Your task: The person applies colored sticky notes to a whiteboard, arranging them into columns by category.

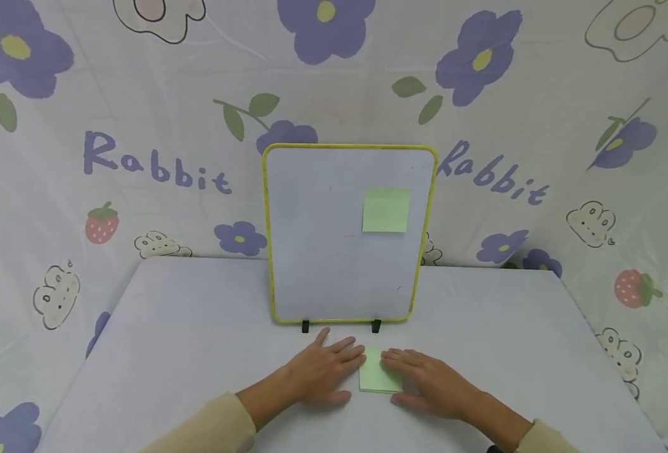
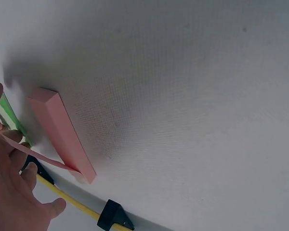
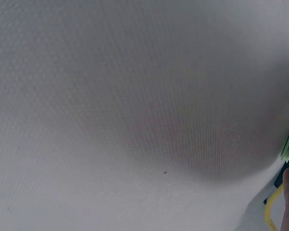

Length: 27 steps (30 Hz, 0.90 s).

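Observation:
A light green sticky note pad (image 1: 376, 376) lies on the table between both hands. My left hand (image 1: 323, 371) is spread flat at the pad's left side, its fingertips at the edge. From the right, my right hand (image 1: 432, 385) rests straight fingers on the pad, the thumb near its lower corner. In the left wrist view, a pink sticky note pad (image 2: 62, 132) lies beneath the left hand, with a pink sheet (image 2: 43, 158) lifting off one end toward the fingers. That pad is hidden in the head view. The right wrist view shows only part of the right hand.
Behind the hands stands a yellow-framed whiteboard (image 1: 334, 264) on black feet (image 1: 376, 326). One green sticky note (image 1: 386, 210) is on its upper right. A white table (image 1: 198, 327) spreads around, with a patterned curtain (image 1: 158, 100) behind.

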### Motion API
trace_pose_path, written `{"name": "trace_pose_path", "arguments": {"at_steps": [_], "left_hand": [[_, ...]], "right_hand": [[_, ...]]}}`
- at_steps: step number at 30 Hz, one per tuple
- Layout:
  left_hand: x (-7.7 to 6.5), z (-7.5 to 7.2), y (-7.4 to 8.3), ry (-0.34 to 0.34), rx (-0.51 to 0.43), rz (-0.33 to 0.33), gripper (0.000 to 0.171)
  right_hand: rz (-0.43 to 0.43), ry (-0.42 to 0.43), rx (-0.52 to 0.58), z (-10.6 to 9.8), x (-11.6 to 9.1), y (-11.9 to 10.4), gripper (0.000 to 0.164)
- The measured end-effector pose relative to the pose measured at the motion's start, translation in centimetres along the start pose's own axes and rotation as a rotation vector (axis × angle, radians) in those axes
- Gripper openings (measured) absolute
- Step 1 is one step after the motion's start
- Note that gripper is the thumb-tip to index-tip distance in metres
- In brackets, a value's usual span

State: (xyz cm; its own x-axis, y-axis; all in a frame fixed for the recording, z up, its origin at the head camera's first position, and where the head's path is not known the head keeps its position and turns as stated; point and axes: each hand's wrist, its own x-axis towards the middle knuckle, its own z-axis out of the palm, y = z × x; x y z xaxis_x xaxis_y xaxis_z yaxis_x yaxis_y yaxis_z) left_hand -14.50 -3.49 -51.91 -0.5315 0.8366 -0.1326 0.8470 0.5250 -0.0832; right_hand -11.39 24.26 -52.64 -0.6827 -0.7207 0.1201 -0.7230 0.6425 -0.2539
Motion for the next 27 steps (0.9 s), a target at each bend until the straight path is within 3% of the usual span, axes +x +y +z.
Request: {"name": "trace_pose_path", "arguments": {"at_steps": [18,27], "left_hand": [[0.30,-0.36,0.18,-0.028,-0.040,-0.018,0.069],[0.22,-0.33,0.06,-0.035,-0.063,-0.024,0.067]], "right_hand": [[0.025,-0.023,-0.014,-0.40,0.14,-0.05,0.057],[0.010,0.037,-0.027,-0.16,-0.04,0.04,0.043]]}}
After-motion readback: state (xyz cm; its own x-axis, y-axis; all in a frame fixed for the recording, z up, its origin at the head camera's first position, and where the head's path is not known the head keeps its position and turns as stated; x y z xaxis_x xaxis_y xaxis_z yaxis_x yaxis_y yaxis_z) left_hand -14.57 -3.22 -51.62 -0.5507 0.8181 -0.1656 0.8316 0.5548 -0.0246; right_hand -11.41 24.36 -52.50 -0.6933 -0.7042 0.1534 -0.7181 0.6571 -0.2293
